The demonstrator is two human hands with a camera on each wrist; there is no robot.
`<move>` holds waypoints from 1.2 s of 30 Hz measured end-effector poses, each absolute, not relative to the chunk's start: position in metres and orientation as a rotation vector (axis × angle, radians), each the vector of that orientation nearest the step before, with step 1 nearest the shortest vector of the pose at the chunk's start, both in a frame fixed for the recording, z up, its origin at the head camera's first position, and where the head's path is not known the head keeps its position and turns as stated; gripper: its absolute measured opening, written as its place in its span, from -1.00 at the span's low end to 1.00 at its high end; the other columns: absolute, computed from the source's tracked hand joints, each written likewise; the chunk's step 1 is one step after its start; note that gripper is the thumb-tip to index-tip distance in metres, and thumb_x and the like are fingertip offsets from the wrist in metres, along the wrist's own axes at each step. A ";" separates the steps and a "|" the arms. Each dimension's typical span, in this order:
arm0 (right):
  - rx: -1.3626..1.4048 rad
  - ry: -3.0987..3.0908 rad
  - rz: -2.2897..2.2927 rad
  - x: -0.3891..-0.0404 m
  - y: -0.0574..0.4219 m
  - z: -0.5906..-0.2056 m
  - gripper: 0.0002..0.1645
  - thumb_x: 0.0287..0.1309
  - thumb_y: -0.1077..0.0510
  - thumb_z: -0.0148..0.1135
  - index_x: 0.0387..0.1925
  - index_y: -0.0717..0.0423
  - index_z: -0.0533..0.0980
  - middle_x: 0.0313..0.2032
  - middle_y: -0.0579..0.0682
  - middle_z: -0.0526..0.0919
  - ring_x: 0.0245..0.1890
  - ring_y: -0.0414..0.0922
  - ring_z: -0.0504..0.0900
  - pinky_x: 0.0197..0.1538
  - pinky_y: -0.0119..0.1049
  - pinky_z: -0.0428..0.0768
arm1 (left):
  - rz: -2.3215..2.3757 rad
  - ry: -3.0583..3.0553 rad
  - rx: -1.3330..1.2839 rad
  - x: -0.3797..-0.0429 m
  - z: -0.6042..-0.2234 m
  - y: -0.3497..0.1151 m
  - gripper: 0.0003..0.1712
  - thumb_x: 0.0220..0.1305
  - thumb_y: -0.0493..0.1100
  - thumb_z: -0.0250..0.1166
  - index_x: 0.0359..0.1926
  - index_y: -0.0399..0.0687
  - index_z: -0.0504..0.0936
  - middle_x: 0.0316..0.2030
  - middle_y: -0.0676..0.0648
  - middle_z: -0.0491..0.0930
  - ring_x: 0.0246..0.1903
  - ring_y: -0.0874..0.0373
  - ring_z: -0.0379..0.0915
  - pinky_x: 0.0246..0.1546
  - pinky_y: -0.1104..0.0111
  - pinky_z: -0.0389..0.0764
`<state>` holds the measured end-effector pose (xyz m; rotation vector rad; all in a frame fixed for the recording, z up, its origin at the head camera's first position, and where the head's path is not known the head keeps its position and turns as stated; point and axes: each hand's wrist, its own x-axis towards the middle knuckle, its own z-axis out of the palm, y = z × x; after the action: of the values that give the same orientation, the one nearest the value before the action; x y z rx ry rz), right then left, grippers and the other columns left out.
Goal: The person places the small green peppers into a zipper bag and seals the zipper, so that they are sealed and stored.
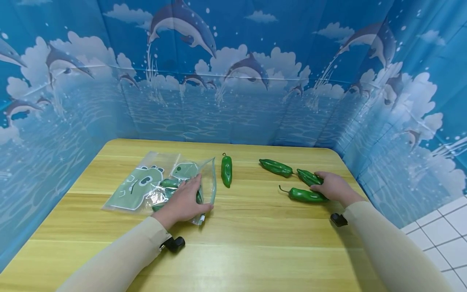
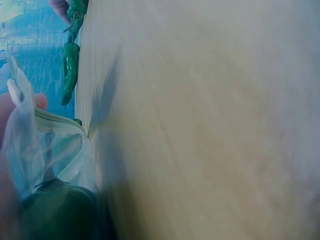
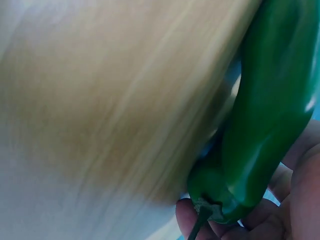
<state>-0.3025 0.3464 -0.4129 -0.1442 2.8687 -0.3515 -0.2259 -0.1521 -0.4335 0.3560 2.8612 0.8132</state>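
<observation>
A clear zip bag with a green cartoon print lies on the left of the table, several green peppers inside it. My left hand rests over its mouth end, thumb and fingers spread apart. The bag's raised lip stands by the fingers in the left wrist view. At the right, my right hand grips a green pepper by its stem end. The right wrist view shows fingers around that pepper's stem end. Another green pepper lies just below it, partly under the hand.
One loose green pepper lies right of the bag, pointing toward me. A further green pepper lies at the back right. The wooden table meets a blue dolphin-print curtain behind and at both sides.
</observation>
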 end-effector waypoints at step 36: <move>-0.101 2.886 -0.392 -0.304 0.356 -0.414 -0.11 0.43 -0.10 0.30 0.54 0.32 0.27 0.34 0.58 0.42 0.22 0.47 0.51 0.19 0.28 0.54 | 0.810 2.869 0.347 -0.225 -0.433 -0.151 0.37 0.22 0.37 0.43 0.71 -0.13 -0.16 0.70 -0.13 -0.08 0.68 -0.19 -0.16 0.69 -0.09 -0.19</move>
<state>-0.3042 0.3564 -0.4143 -0.1007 2.8857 -0.3923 -0.2250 -0.1508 -0.4325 0.3469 2.8686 0.8099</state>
